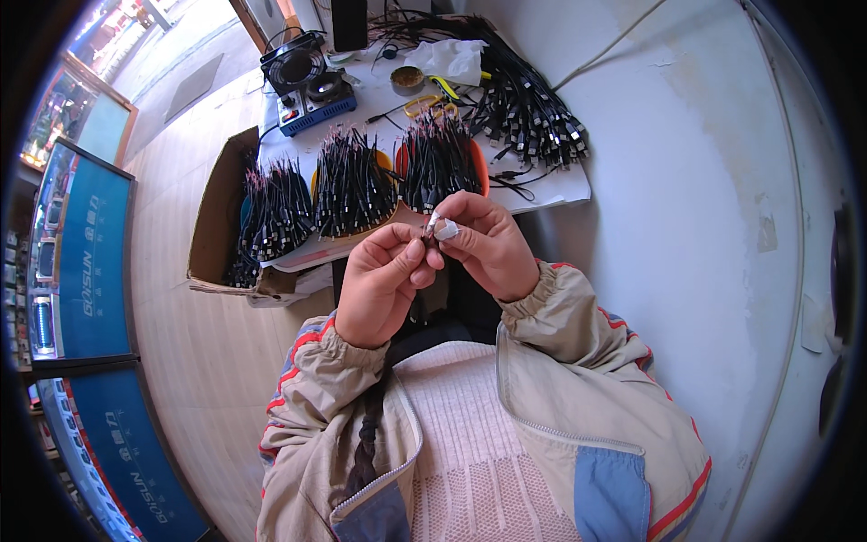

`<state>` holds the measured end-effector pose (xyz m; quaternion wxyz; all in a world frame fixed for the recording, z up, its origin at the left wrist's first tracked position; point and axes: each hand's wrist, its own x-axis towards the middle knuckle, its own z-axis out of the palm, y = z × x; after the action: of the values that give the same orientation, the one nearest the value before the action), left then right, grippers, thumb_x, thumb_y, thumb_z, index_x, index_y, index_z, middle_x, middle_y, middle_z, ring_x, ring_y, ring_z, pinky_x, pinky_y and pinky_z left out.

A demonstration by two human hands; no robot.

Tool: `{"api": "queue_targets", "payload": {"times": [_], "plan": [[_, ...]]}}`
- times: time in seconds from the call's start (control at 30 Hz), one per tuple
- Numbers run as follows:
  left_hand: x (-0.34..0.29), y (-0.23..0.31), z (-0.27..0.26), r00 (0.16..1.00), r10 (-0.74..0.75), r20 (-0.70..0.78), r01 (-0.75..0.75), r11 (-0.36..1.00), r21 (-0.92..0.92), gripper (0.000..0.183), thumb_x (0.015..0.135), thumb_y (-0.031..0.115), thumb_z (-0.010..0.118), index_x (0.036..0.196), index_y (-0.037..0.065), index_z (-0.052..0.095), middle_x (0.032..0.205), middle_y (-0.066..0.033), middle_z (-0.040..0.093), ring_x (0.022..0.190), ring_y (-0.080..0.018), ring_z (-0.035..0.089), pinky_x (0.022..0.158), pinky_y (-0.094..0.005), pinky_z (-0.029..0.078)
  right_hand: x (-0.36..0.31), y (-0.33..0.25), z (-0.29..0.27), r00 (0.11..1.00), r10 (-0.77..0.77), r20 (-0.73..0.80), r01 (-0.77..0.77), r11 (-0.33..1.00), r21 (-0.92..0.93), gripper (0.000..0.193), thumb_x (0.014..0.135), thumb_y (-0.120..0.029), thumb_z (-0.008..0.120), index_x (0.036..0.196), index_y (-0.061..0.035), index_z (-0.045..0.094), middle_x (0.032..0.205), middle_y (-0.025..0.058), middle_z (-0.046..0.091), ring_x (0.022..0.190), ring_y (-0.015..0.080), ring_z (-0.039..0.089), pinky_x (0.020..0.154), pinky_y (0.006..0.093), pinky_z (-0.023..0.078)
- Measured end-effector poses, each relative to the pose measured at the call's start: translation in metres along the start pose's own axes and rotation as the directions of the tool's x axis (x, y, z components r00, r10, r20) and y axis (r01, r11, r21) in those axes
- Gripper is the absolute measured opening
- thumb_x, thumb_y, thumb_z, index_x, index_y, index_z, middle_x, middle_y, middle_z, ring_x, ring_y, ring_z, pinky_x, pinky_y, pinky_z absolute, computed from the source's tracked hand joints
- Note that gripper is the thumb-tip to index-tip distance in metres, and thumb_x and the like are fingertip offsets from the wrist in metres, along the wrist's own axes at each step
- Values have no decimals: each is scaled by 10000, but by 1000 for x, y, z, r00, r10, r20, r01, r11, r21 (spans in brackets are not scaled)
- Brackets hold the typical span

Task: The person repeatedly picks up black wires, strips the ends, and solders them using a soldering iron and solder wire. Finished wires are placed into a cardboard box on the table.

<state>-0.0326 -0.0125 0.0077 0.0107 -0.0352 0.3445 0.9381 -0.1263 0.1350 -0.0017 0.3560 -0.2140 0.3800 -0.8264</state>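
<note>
My left hand [383, 278] and my right hand [495, 246] meet in front of the table, thumbs and fingers pinched together. Between the fingertips is something small and dark that I cannot make out. White tape wraps my right thumb and a fingertip. Just beyond my hands stand bundles of short black USB cables [440, 167], plugs low and thin reddish wire ends up. One bundle sits in an orange-red container [480, 172], another in a yellow container [387, 163]. A further cable bundle [278, 206] stands at the left.
A cardboard box [209, 212] flanks the table [573, 187] on the left. Behind are a blue-based hot plate [316, 107], a round tin [407, 79], yellow-handled scissors [421, 106], white tissue [456, 61] and a heap of black cables [533, 113]. A wall [686, 253] rises on the right.
</note>
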Motion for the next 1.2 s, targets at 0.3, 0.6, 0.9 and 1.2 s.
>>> {"api": "queue_targets", "payload": {"times": [0.3, 0.6, 0.9, 1.2], "plan": [[-4, 9, -1, 992, -121, -16, 122, 992, 33, 99, 960, 59, 537, 1019, -15, 568, 838, -92, 632, 698, -117, 556, 641, -236, 445, -1, -16, 11, 970, -188, 156, 237, 880, -411, 49, 926, -10, 585, 974, -3, 579, 899, 18, 612, 790, 75, 595, 670, 217, 496], [-8, 8, -2, 990, -111, 92, 117, 991, -59, 122, 937, 81, 579, 1030, 3, 575, 787, -62, 615, 668, -110, 517, 638, -259, 410, -4, 4, 17, 992, -79, 102, 68, 992, 110, 66, 937, -30, 577, 991, 7, 584, 919, 49, 626, 848, 115, 634, 761, 231, 522], [-11, 11, -7, 993, -80, 92, 83, 996, -22, 119, 929, 78, 591, 1015, -3, 582, 784, -76, 620, 654, -118, 509, 629, -260, 411, -3, -4, 25, 992, 90, 93, -99, 990, 100, 139, 923, -74, 620, 1019, 16, 574, 913, 69, 654, 829, 121, 650, 755, 243, 540], [-13, 11, -11, 993, -97, 63, 98, 995, -12, 109, 922, 37, 589, 1006, -33, 590, 790, -105, 640, 650, -121, 531, 612, -240, 434, -3, -29, 25, 985, 171, 35, -149, 927, -343, 179, 900, -94, 661, 1017, 30, 609, 938, 52, 658, 841, 94, 639, 769, 232, 532]]}}
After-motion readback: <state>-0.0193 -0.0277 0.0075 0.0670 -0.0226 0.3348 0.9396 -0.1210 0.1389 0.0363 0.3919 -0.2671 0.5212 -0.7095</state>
